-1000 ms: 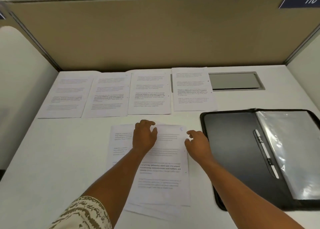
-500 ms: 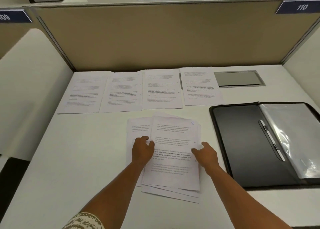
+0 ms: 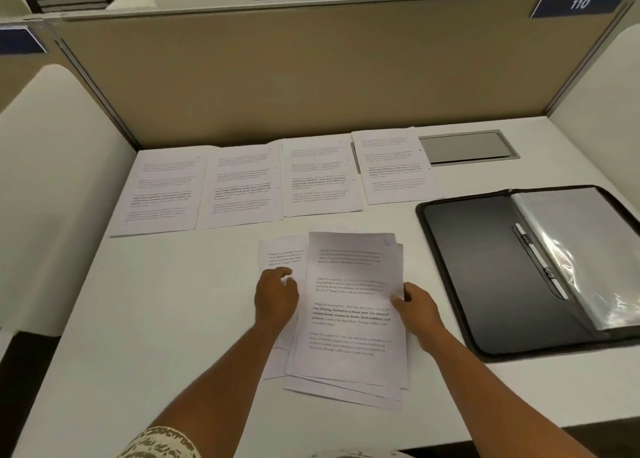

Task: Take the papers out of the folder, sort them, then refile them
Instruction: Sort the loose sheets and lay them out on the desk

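Where the white desk meets the tan partition, four printed sheets lie in a row, side by side, the rightmost one just beside a grey hatch set into the desk. Nearer the person, a loose stack of papers sits fanned at the desk's middle. At its left edge the left hand rests on a lower sheet, its fingers curled downward and pressing on the paper. At the stack's right edge the right hand pinches the top sheets, thumb on top, the other fingers hidden beneath. Well to the right, the black folder lies open and flat, clear plastic sleeves on its right half
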`<move>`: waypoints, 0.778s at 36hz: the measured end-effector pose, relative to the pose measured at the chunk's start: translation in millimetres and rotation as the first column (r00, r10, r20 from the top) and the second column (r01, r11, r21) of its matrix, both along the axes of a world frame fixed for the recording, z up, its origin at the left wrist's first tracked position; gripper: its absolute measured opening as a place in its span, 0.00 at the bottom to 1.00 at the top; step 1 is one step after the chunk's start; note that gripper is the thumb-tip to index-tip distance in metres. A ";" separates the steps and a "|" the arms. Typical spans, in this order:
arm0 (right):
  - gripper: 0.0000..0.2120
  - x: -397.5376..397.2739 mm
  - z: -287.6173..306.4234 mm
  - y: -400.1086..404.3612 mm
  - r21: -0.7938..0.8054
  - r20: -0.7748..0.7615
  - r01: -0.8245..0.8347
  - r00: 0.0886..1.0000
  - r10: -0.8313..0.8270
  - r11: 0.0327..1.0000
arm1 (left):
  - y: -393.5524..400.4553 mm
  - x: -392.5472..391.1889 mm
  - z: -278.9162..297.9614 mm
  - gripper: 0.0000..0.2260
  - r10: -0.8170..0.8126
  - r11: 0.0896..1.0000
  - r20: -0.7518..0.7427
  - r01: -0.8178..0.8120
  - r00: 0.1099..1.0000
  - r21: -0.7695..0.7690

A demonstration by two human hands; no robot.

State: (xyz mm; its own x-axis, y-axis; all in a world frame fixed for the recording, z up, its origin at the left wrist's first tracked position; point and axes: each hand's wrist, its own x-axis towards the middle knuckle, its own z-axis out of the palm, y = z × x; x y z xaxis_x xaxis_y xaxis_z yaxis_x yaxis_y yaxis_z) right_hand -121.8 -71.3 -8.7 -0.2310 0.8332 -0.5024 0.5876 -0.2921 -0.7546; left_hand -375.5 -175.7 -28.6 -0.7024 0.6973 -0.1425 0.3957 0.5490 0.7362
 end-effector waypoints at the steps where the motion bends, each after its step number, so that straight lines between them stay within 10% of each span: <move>1: 0.06 4.1 -0.8 -1.1 -0.010 -0.022 -0.011 1.000 0.011 1.000 | -1.7 -3.1 -1.2 0.11 0.002 1.000 -0.034 -0.001 0.999 0.020; 28: 0.13 49.9 4.4 1.8 -0.187 -0.151 0.046 0.986 -0.075 0.981 | 59.8 -26.6 -17.5 0.34 -0.447 0.886 -0.256 0.386 0.857 -0.255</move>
State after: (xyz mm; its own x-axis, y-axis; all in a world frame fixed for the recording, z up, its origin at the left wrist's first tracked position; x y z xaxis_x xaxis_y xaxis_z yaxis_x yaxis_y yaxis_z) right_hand -71.9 -69.5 -4.3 -0.2713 0.7456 -0.6087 0.4434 -0.4645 -0.7666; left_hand -402.1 -115.9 -46.1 -0.3813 0.9152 -0.1306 0.8023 0.3978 0.4451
